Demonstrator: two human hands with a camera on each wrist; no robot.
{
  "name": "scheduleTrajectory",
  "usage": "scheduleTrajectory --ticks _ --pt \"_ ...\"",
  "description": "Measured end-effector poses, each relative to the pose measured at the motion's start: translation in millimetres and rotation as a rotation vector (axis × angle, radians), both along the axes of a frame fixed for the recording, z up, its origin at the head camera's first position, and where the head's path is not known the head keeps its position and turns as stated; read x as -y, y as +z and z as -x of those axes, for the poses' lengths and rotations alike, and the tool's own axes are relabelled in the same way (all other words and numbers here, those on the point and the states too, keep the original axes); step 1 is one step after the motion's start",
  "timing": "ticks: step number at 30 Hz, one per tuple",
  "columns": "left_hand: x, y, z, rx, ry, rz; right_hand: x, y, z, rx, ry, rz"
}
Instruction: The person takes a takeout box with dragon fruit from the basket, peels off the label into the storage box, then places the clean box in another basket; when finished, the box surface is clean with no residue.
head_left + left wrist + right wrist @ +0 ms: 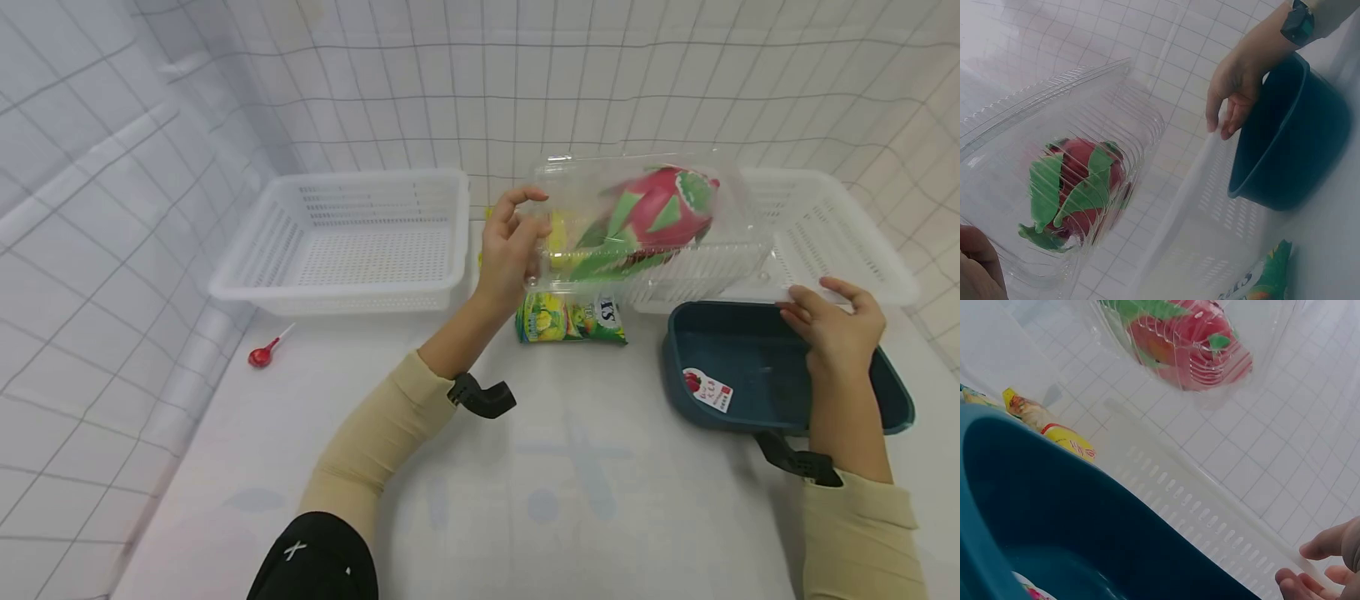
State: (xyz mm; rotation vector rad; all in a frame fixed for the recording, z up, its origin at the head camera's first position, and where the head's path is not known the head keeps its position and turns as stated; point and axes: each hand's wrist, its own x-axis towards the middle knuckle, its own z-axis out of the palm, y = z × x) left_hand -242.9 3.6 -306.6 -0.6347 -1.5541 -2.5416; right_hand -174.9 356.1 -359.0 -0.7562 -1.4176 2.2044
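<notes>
My left hand (510, 248) grips the left end of a clear plastic box (731, 237), lifted above the table. A red dragon fruit with green scales (667, 208) shows through its ribbed wall. My right hand (843, 333) reaches over the dark blue basin (757, 417) to the near rim of the right white basket (870, 242). In the right wrist view, the thumb and fingers (1319, 547) lie on either side of that rim, pinching it. The left wrist view shows the box (997, 181) tilted.
Another white basket (345, 304) stands at the left. A green snack packet (566, 319) lies between the baskets, with a yellow packet (1069, 440) behind it. A red lollipop (261, 357) lies at the left; a strawberry label (708, 390) is on the basin.
</notes>
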Motion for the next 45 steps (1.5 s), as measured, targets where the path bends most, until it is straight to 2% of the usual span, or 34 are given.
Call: scheduleTrajectory --ticks 3,10,16,27,34,38,45 --pt "-3.0 0.8 3.1 0.004 0.000 0.001 0.8 -1.0 0.6 -0.040 -0.001 0.047" --pt "-8.0 0.6 11.4 0.008 -0.006 0.008 0.9 -3.3 0.9 -0.061 0.000 0.082" --pt "-17.7 2.3 27.2 -0.017 -0.016 -0.028 2.3 -4.1 0.8 -0.094 -0.002 0.119" --pt "-34.4 9.4 55.3 -0.059 -0.029 0.030 8.0 -7.7 2.8 -0.132 0.003 0.112" --pt "-48.8 10.7 62.9 -0.042 -0.064 0.052 9.3 -7.7 1.6 -0.122 0.017 0.097" --pt "-58.0 11.2 65.4 0.002 -0.060 0.064 9.4 -8.1 0.9 -0.140 0.024 0.115" --pt "-77.2 6.0 68.1 0.033 -0.032 0.050 7.8 -7.5 0.0 -0.135 0.035 0.106"
